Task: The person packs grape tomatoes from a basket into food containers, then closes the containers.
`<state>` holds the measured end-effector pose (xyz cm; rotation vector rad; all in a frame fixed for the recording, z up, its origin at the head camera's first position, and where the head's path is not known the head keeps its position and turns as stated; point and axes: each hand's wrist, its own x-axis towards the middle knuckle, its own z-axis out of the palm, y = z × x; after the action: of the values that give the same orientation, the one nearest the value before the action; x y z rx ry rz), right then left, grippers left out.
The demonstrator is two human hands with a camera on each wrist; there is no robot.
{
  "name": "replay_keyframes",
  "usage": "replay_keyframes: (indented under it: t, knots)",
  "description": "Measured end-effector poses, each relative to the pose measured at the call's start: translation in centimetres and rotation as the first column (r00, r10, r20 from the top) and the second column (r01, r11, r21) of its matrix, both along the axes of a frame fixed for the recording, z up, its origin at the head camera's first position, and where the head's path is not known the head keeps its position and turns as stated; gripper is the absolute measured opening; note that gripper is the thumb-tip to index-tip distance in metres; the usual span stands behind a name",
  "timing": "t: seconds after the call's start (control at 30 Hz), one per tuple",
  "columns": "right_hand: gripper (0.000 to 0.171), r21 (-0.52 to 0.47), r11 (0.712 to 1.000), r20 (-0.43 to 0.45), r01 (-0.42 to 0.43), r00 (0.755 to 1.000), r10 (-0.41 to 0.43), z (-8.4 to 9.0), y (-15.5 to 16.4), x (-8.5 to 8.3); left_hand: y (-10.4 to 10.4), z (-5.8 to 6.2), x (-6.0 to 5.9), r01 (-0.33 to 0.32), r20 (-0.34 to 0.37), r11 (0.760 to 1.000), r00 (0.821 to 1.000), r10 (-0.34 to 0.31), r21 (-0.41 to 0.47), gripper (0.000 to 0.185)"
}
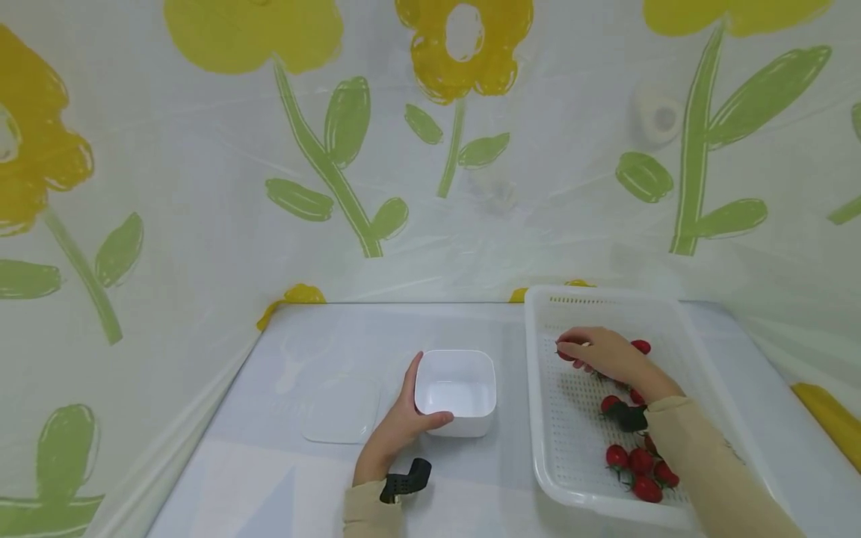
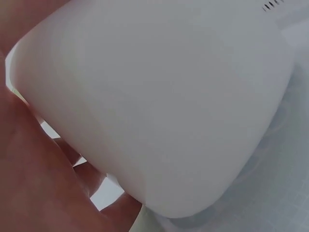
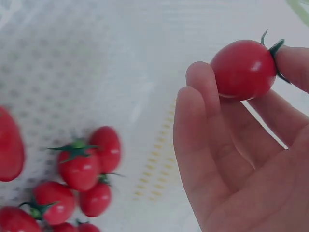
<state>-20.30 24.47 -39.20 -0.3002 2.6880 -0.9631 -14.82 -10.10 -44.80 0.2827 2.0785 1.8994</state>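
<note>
Left hand (image 1: 397,426) wrapped around the near-left corner of a white square bowl (image 1: 456,391), thumb along the near wall and fingers curled up the left side; bowl standing empty on the bench (image 1: 269,478), about mid-scene. In the left wrist view only the bowl's smooth underside and side (image 2: 164,106) against the palm (image 2: 34,179).

Right hand (image 1: 602,357) over the far part of a white perforated basket (image 1: 548,418) at the right of the bench, pinching one cherry tomato (image 3: 243,69) between thumb and fingertips (image 3: 205,79), clear of the basket floor. Green calyx showing at the thumb side. Other fingers loosely extended, not clenched.

More cherry tomatoes (image 1: 639,471) loose in the basket, most bunched at the near end, a few (image 3: 84,166) close under the hand, one (image 1: 641,347) just beyond it on the far side.

Judged from the look: tomato light, smooth-skinned, a little slippery and easily bruised or split under a hard squeeze; best taken as here, gently across the round body with pads, not by the fragile stem. Bowl likely light, stiff plastic with slick walls, apt to slide on the bench unless steadied at a corner or rim.

A clear flat lid (image 1: 341,415) lying on the bench left of the bowl. Flower-patterned sheeting (image 1: 323,149) behind and around.
</note>
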Motion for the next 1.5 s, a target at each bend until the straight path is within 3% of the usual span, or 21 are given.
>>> replay_keyframes:
  t: [0.27,0.47,0.63,0.73,0.9,1.1,1.23,1.5]
  knots:
    - [0.05,-0.06,0.998,-0.067,0.033,0.997,-0.037,2.4,-0.4,1.5,0.0,0.3,0.3,0.013,0.017,0.999,1.0,-0.014,0.04,0.111]
    - [0.046,-0.089,0.992,-0.122,0.092,0.987,-0.103,3.9,-1.5,3.8,-0.1,0.4,0.2,0.02,0.005,0.999,1.0,-0.02,0.039,0.108]
    - [0.046,-0.193,0.977,-0.153,0.095,0.98,-0.126,4.9,-2.7,5.9,-0.3,-1.4,-0.6,0.015,0.011,0.999,1.0,-0.016,0.043,0.108]
    - [0.045,-0.255,0.961,-0.167,0.11,0.974,-0.156,5.1,-3.4,6.7,-0.3,-2.3,-1.0,0.008,0.003,0.999,1.0,-0.008,0.034,0.107]
    - [0.043,-0.346,0.925,-0.164,0.155,0.961,-0.222,4.7,-4.6,7.8,-0.4,-2.4,-1.0,0.003,0.001,1.0,1.0,-0.003,0.001,0.106]
    - [0.043,-0.399,0.9,-0.23,0.173,0.932,-0.281,4.2,-5.9,8.7,-0.2,-0.9,-0.7,0.024,0.021,0.999,0.999,-0.024,0.029,0.108]
    - [0.04,-0.43,0.886,-0.268,0.175,0.912,-0.311,4.1,-6.5,9.2,0.0,0.1,-0.4,0.031,0.013,1.0,0.999,-0.031,-0.005,0.105]
    - [0.041,-0.585,0.787,-0.194,0.197,0.908,-0.371,3.9,-9.1,10.3,-0.5,0.2,0.1,0.014,0.014,1.0,1.0,-0.014,-0.028,0.106]
